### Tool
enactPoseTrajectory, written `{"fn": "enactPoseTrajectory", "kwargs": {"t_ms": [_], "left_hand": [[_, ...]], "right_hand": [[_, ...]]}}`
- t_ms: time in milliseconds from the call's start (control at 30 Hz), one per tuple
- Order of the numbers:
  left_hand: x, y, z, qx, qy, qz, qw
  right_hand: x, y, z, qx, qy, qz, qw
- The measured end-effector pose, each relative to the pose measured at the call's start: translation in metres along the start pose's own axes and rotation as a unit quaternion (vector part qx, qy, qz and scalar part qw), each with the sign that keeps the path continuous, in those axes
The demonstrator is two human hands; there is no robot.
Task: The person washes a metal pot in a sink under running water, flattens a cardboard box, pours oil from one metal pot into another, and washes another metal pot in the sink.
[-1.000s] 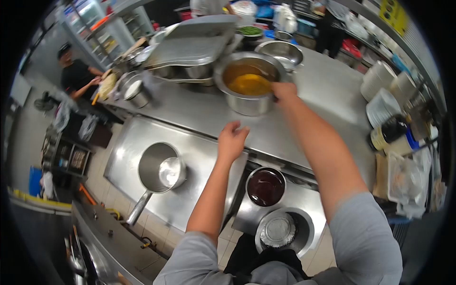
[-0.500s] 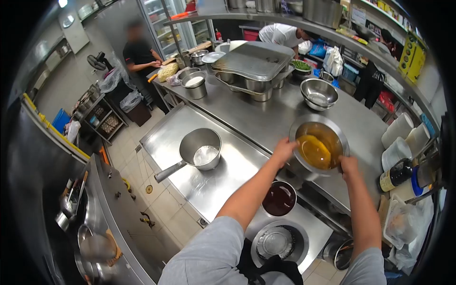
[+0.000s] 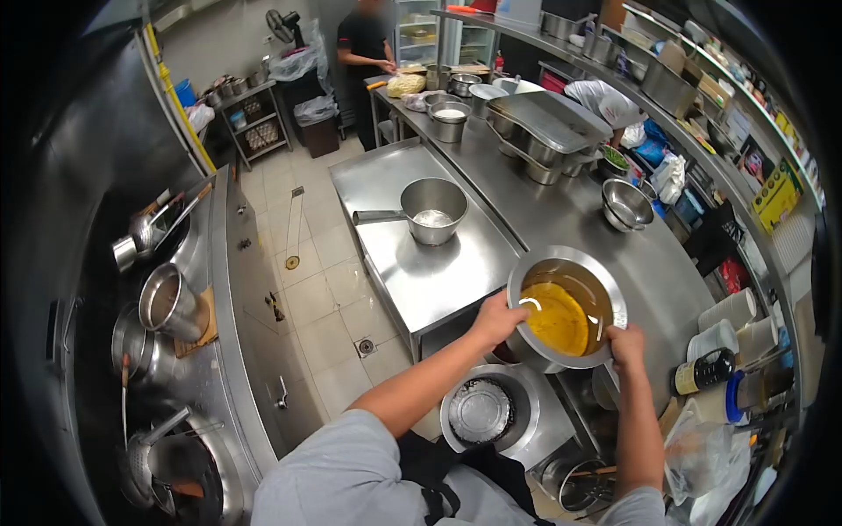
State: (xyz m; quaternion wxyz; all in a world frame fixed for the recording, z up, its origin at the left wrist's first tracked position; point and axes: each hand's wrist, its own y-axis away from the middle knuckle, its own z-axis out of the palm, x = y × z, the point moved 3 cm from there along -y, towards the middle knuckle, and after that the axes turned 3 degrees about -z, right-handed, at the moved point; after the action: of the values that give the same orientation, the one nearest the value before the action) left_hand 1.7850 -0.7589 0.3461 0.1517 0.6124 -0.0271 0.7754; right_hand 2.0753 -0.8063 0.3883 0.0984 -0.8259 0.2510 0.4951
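amber-yellow liquid [image 3: 554, 323], silvery pot [image 3: 617, 302], pale grey sleeves [image 3: 329, 465]

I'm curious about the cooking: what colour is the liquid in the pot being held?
Golden yellow-orange liquid, clearest in the head view.

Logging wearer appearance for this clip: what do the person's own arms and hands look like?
The left hand and right hand are ungloved, with no rings, watch or wristbands visible. The left sleeve and right sleeve are short and light grey, leaving the forearms uncovered. No markings show on either sleeve.
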Motion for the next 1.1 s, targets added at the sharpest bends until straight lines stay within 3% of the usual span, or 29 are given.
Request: {"fn": "enactPoseTrajectory", "kwargs": {"t_ms": [267, 333, 433, 633, 833, 900, 967, 1000, 1033, 1100], "left_hand": [[0.035, 0.034, -0.136, 0.093, 0.031, -0.014, 0.995], [0.054, 0.017, -0.191, 0.093, 0.013, -0.036, 0.995], [0.042, -0.015, -0.249, 0.063, -0.006, -0.009, 0.998], [0.024, -0.072, -0.319, -0.011, -0.010, -0.045, 0.999], [0.027, -0.099, -0.350, -0.071, -0.110, -0.056, 0.990], [0.024, -0.106, -0.361, -0.098, -0.126, -0.017, 0.987], [0.027, -0.116, -0.372, -0.204, -0.228, 0.062, 0.950], [0.058, -0.118, -0.384, -0.316, -0.211, -0.023, 0.925], [0.063, -0.130, -0.408, -0.323, -0.214, -0.027, 0.921], [0.070, -0.147, -0.453, -0.509, -0.300, -0.094, 0.802]], "right_hand": [[-0.071, 0.029, 0.134, -0.065, 0.021, -0.005, 0.998], [-0.082, 0.021, 0.197, -0.083, -0.051, -0.015, 0.995], [-0.125, 0.037, 0.246, -0.066, -0.020, -0.009, 0.998], [-0.105, 0.014, 0.325, -0.026, -0.037, 0.007, 0.999], [-0.080, -0.002, 0.354, -0.001, -0.063, 0.015, 0.998], [-0.091, -0.005, 0.349, -0.027, -0.021, 0.045, 0.998], [-0.107, -0.014, 0.330, -0.118, 0.114, 0.081, 0.983], [-0.114, -0.022, 0.316, -0.110, 0.160, 0.120, 0.973], [-0.123, -0.031, 0.306, -0.103, 0.206, 0.158, 0.960], [-0.163, -0.049, 0.294, 0.013, 0.158, 0.142, 0.977]]}}
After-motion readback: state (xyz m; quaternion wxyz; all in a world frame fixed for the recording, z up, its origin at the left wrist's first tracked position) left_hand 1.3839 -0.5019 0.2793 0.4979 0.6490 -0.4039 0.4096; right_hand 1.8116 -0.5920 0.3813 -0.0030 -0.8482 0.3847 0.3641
